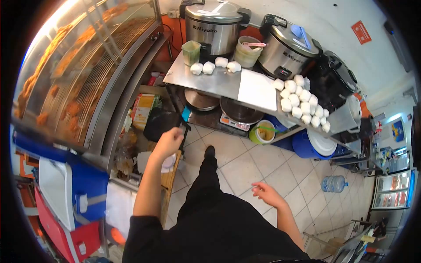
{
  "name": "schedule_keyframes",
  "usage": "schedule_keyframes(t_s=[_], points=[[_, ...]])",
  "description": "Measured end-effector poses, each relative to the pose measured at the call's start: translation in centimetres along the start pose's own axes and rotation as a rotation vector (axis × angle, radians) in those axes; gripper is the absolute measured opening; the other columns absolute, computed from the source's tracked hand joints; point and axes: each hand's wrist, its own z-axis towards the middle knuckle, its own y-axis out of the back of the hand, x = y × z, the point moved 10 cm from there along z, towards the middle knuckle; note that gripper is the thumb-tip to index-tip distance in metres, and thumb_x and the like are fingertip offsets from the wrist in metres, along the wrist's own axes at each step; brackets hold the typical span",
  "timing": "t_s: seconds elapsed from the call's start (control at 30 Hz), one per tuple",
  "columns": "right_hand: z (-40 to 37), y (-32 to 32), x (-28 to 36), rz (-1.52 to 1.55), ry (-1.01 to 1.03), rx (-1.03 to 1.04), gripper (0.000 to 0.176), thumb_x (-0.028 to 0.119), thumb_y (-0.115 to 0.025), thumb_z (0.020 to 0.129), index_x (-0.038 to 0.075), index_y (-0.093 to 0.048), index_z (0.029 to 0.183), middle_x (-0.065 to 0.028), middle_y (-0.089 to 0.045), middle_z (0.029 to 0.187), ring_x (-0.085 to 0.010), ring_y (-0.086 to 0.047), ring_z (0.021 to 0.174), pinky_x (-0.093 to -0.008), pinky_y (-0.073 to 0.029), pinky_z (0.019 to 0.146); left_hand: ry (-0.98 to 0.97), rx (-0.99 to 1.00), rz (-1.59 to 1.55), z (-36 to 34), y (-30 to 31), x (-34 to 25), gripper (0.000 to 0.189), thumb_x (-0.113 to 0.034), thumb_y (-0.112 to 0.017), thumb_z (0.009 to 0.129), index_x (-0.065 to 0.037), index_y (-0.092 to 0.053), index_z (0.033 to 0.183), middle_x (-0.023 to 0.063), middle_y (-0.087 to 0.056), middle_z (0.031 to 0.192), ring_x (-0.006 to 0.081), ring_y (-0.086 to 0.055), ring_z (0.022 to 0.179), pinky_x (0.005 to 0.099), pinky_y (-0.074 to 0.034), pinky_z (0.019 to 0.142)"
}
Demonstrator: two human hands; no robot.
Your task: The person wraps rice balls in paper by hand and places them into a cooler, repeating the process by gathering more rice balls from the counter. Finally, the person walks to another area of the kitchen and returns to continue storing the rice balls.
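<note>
My left hand [170, 142] is raised at the left with its fingers loosely curled, and I see nothing in it. It is nearest to a black bin-like container [160, 124] beside the low shelf. Out over the tiled floor, my right hand [267, 194] hangs with fingers apart and holds nothing. Ahead stands a metal counter [210, 79]. A pile of round white bundles [294, 101] lies on its right part, and a few more white bundles [208, 67] sit at its left. Neither hand touches the counter.
Two rice cookers [212, 35] [287, 48] stand along the wall. A glass food warmer [83, 65] with fried pieces fills the left. Below the counter are a kitchen scale [234, 123] and a blue tub [302, 148]. A water jug [334, 184] lies on the floor at right.
</note>
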Motion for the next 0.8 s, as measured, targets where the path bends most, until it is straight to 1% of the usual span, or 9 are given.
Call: schedule_keyframes(t_s=[0.13,0.17,0.2,0.33,0.43,0.57,0.63,0.73,0.8], points=[[10.1,11.3,8.3,0.268,0.014,-0.186,0.037,0.025,-0.055,0.104,0.005,-0.054,0.135,-0.0107,-0.069,0.112,-0.02,-0.068,0.098,-0.0348,-0.054,0.083,0.063,-0.093,-0.145,18.6,-1.9,2.1,0.031,-0.017,-0.066,0.094,0.001,-0.065,0.118,0.0201,-0.072,0.104,0.0295,-0.07,0.098,0.0366,-0.053,0.089],[13.3,13.1,10.0,0.549,-0.006,-0.176,0.039,0.024,-0.055,0.104,0.004,-0.051,0.138,-0.0115,-0.069,0.111,-0.0214,-0.068,0.097,-0.036,-0.055,0.083,0.089,-0.168,-0.216,23.4,-2.3,3.4,0.033,-0.019,-0.066,0.094,0.001,-0.064,0.12,0.0195,-0.072,0.107,0.0285,-0.069,0.1,0.0363,-0.052,0.09],[16.8,14.7,11.7,0.831,-0.03,-0.164,0.042,0.024,-0.055,0.104,0.004,-0.047,0.141,-0.0123,-0.069,0.111,-0.0228,-0.069,0.096,-0.0372,-0.056,0.083,0.153,-0.257,-0.3,28.2,-2.7,6.0,0.04,-0.026,-0.066,0.095,0.002,-0.063,0.123,0.0203,-0.07,0.113,0.0294,-0.067,0.106,0.0377,-0.051,0.093],[33.4,20.8,18.7,0.88,-0.072,-0.218,0.052,0.029,-0.059,0.102,0.002,-0.042,0.143,-0.0202,-0.057,0.132,-0.0297,-0.061,0.115,-0.0437,-0.054,0.093,0.481,-0.433,-0.182,40.3,-2.4,10.2,0.078,-0.049,-0.07,0.088,0.009,-0.05,0.136,0.03,-0.059,0.133,0.0406,-0.06,0.121,0.0432,-0.047,0.102],[45.1,24.3,23.7,0.924,-0.138,-0.363,0.06,0.038,-0.061,0.1,0.001,-0.041,0.144,-0.0222,-0.049,0.141,-0.0325,-0.055,0.122,-0.0461,-0.051,0.097,0.564,-0.282,0.024,44.5,-3.0,9.6,0.093,-0.061,-0.075,0.079,0.011,-0.052,0.134,0.0313,-0.063,0.126,0.0433,-0.06,0.122,0.0463,-0.046,0.105],[53.9,26.8,30.0,0.847,-0.253,-0.47,0.079,0.048,-0.071,0.091,-0.001,-0.039,0.144,-0.0232,-0.047,0.145,-0.034,-0.054,0.124,-0.0494,-0.051,0.095,0.487,-0.181,-0.069,46.8,-4.6,9.1,0.076,-0.037,-0.089,0.07,0.008,-0.059,0.124,0.0251,-0.069,0.12,0.037,-0.067,0.111,0.0423,-0.053,0.094],[54.8,26.7,29.7,0.712,-0.47,-0.616,0.096,0.051,-0.081,0.082,-0.006,-0.037,0.145,-0.0228,-0.05,0.144,-0.0338,-0.057,0.121,-0.0469,-0.053,0.093,0.505,-0.152,-0.099,46.9,-4.8,9.3,0.074,-0.035,-0.089,0.07,0.007,-0.06,0.124,0.0239,-0.069,0.119,0.0356,-0.068,0.11,0.0416,-0.054,0.093],[54.0,26.7,29.9,0.589,-0.524,-0.808,0.089,0.047,-0.087,0.075,-0.012,-0.051,0.131,-0.0211,-0.062,0.128,-0.0317,-0.065,0.108,-0.0409,-0.054,0.088,0.509,-0.025,-0.211,47.0,-6.2,11.7,0.074,-0.034,-0.091,0.066,0.006,-0.062,0.123,0.024,-0.068,0.12,0.0347,-0.066,0.109,0.0414,-0.053,0.094],[56.2,26.2,28.4,0.659,-0.388,-0.706,0.076,0.043,-0.087,0.076,-0.012,-0.057,0.119,-0.02,-0.067,0.119,-0.0299,-0.067,0.1,-0.0393,-0.054,0.085,0.57,0.052,-0.041,46.4,-6.6,13.5,0.076,-0.033,-0.09,0.065,0.006,-0.063,0.124,0.0269,-0.064,0.12,0.0379,-0.063,0.112,0.0429,-0.052,0.097]])
